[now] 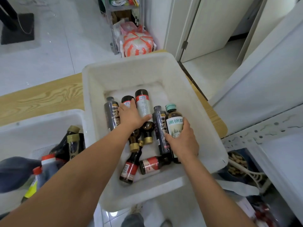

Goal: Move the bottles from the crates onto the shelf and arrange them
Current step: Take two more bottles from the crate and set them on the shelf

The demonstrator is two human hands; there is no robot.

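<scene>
A white crate (127, 69) on a wooden bench holds several dark sauce bottles lying flat. My right hand (183, 141) grips a bottle with a teal cap and pale label (174, 122), near the crate's right side. My left hand (131, 115) lies over two red-labelled dark bottles with gold caps; its thumb touches the taller one (143, 104) and its fingers reach the shorter one (127, 99). Two black-wrapped bottles (111, 112) (159, 123) lie beside them. Two small red-labelled bottles (128, 167) (152, 164) lie at the crate's near end. The white metal shelf (262, 131) stands at right.
A second white crate (32, 122) at left holds more bottles, some gold-capped (72, 138) and some red-capped (47, 161). The wooden bench (42, 99) carries both crates. A bowl of peanuts (237, 164) sits under the shelf. A far rack with bags (136, 40) stands near an open door.
</scene>
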